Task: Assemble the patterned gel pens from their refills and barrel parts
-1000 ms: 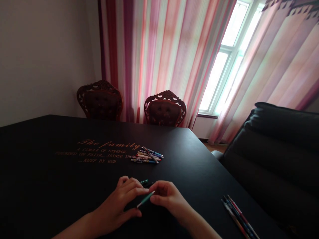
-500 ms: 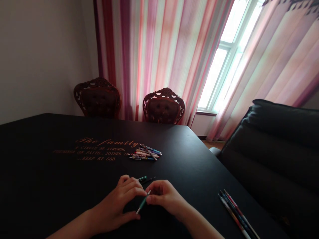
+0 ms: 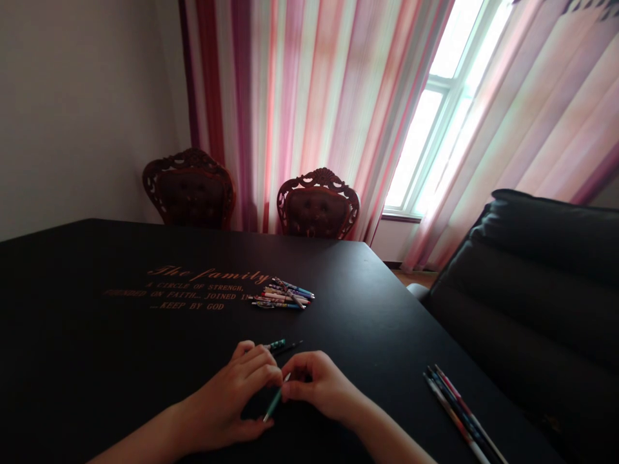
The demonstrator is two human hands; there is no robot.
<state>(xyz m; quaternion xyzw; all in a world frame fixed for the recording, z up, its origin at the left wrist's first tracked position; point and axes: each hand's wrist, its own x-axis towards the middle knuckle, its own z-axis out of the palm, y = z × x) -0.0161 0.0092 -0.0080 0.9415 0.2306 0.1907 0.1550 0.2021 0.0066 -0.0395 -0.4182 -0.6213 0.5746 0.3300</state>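
Note:
A slim green pen piece with a pale pointed tip slants between my two hands, just above the near part of the table. My right hand pinches it near its upper end with thumb and forefinger. The thumb of my left hand touches its lower end, while the left fingers curl over toward the right fingertips. Behind the left fingers lie a green patterned pen part and a thin dark pen part, both partly hidden.
A pile of several colourful pens lies farther back on the black table, beside printed lettering. Several more pens lie side by side near the right edge. Two carved chairs stand behind the table, and a dark armchair at right.
The left fingers have curled in a little more and the green pen piece has shifted slightly. Both hands stay in nearly the same place.

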